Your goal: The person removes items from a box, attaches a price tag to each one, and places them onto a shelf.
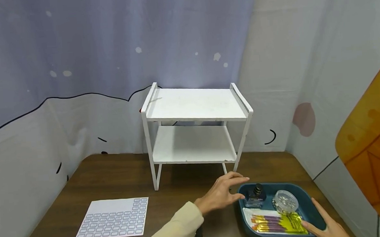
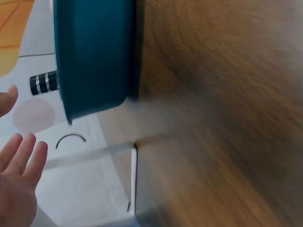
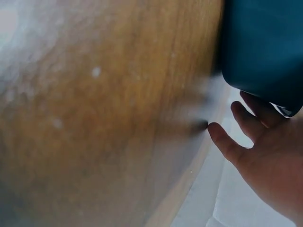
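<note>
At the right front of the table lies a dark teal tray [image 1: 296, 187]. In it are a dark glass bottle with a black cap [image 1: 257, 193], a round clear container of small shiny pieces [image 1: 285, 201], and a pack of purple-and-gold brushes [image 1: 273, 223]. My left hand [image 1: 222, 193] is at the tray's left rim, beside the bottle, its thumb and fingers spread apart with nothing between them. At the right rim my right hand [image 1: 328, 225] holds the tray, thumb over the inside and fingers along the outer wall. The right wrist view shows those fingers [image 3: 227, 142] against the tray's side.
A white two-tier shelf [image 1: 194, 143] stands at the back middle of the brown table [image 1: 177, 183]. On the left lies a white sheet of printed labels [image 1: 113, 219]. Patterned curtains [image 1: 109, 47] hang close behind and at the sides.
</note>
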`<action>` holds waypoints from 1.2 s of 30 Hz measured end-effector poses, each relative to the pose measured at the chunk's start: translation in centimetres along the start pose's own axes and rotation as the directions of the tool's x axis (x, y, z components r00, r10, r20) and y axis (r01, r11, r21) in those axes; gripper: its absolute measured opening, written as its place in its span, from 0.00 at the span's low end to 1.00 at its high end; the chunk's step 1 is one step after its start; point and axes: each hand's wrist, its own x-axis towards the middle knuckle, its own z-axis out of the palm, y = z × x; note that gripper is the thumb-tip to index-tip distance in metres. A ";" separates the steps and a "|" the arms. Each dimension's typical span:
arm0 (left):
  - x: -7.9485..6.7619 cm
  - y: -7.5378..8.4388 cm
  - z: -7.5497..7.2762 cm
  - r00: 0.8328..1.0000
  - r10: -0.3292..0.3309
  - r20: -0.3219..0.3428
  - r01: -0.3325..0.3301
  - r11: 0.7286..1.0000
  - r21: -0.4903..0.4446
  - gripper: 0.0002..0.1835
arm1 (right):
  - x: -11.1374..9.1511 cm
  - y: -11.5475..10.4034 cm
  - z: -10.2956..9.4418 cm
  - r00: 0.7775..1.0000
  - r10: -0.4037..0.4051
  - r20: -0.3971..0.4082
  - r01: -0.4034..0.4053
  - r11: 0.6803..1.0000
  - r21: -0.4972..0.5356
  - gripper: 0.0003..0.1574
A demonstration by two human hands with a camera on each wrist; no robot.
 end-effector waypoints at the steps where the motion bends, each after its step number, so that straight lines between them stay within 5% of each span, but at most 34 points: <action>1: 0.4 0.0 0.4 1.000 0.012 0.012 -0.013 1.000 0.012 0.31 | -0.1 0.0 0.0 1.000 0.001 0.000 -0.001 1.000 -0.002 0.72; 15: 2.6 -0.2 3.4 0.994 -0.005 0.110 0.003 1.000 0.018 0.32 | -0.2 -0.3 0.0 1.000 -0.011 -0.005 0.011 1.000 0.011 0.71; 23: 3.1 -0.1 4.1 0.978 -0.021 0.209 -0.007 0.991 0.130 0.32 | -0.3 -0.3 -0.1 1.000 -0.022 0.000 0.022 1.000 0.017 0.69; 36: 3.2 -0.7 5.4 0.988 0.009 0.154 -0.036 0.984 0.172 0.33 | -0.2 -0.3 0.1 1.000 0.003 -0.005 -0.003 1.000 0.011 0.70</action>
